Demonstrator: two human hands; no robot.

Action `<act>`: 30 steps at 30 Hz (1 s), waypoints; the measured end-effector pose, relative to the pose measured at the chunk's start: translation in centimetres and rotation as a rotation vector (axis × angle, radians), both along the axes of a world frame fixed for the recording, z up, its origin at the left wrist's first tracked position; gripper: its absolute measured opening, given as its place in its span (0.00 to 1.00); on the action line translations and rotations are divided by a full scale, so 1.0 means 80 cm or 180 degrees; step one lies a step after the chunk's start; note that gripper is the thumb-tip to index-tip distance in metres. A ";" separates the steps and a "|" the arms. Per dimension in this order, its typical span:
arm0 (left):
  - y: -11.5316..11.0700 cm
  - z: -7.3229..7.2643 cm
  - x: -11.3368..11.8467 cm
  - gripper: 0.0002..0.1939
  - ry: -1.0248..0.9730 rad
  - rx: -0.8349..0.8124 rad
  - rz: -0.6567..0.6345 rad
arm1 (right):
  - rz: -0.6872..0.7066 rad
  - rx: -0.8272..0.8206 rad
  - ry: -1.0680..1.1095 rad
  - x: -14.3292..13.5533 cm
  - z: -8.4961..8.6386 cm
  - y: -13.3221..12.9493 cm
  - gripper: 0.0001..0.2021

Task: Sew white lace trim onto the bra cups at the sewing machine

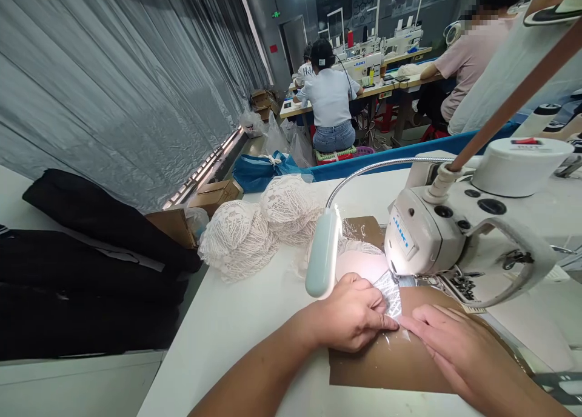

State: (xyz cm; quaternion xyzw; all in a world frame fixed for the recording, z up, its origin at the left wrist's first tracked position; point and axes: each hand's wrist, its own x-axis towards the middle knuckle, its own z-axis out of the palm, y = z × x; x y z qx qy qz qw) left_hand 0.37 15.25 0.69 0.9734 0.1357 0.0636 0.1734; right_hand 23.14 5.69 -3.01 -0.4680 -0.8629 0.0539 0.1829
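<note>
Small lace piece (390, 291) lying flat on the brown sheet (386, 362) at the near edge of the white table (245, 320), its far end tucked under the head of the sewing machine (422, 235), where the needle itself is hidden from view. The left hand (352, 313) rests on the piece with fingers curled loosely, their tips pressing its left side; the right hand (448, 338) lies nearly flat, fingers extended, tips touching the piece's near right edge; neither hand closes around anything. Both sets of fingertips sit just beside the needle area, so the main hazard, as judged here, is a finger drawn in with the cloth if the feed runs while the hands are this close. Uneven pressure from the two hands could skew the thin lace and bend the seam, and the open weave may snag or pucker. The gooseneck lamp (322, 253) hangs just above the left hand, close enough to be knocked. Further back, toward the table's far left corner, sits a heap of white lace pieces (264, 226), well apart from the hands; other people sew at distant benches.
</note>
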 end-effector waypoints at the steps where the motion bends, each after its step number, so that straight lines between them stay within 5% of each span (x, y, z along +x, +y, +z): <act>1: 0.000 0.001 0.001 0.13 -0.0054 0.0013 0.0040 | -0.0019 0.0050 -0.0010 -0.001 -0.003 -0.001 0.20; 8: -0.004 -0.006 0.018 0.18 -0.0121 0.0504 0.0594 | -0.0155 0.0241 0.0164 -0.002 -0.027 -0.003 0.23; 17: -0.003 -0.010 0.017 0.19 -0.0050 0.0702 0.0425 | -0.0215 0.0151 0.0427 -0.003 -0.022 -0.005 0.18; 30: 0.005 -0.010 0.017 0.18 -0.0058 0.0619 0.0404 | -0.0574 0.0579 -0.0375 0.001 -0.030 0.010 0.24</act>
